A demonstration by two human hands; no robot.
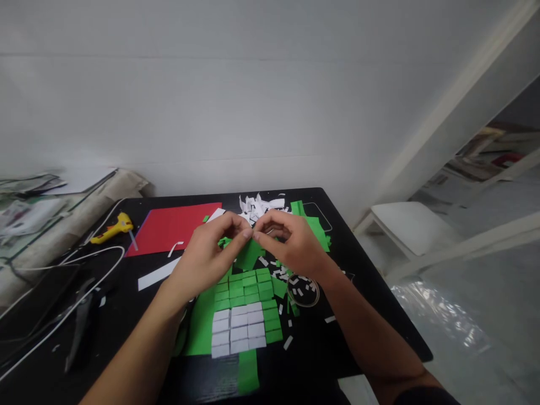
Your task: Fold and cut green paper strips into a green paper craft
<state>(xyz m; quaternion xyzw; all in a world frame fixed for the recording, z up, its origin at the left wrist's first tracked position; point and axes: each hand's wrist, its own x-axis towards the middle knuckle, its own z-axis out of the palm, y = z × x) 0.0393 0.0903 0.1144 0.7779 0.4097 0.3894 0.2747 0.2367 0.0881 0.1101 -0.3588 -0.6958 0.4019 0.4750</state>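
My left hand and my right hand meet above the middle of a black table, fingertips pinched together on a small green paper piece. Both hands are closed in a pinch. Just below them lies a green paper sheet covered with a grid of small green and white squares. A heap of white paper scraps sits just behind the hands, with green paper offcuts to its right.
A red sheet lies at the back left, a yellow glue gun with white cable beside it. Dark pliers rest at the left. A tape ring sits right of the grid. A white stool stands beyond the table.
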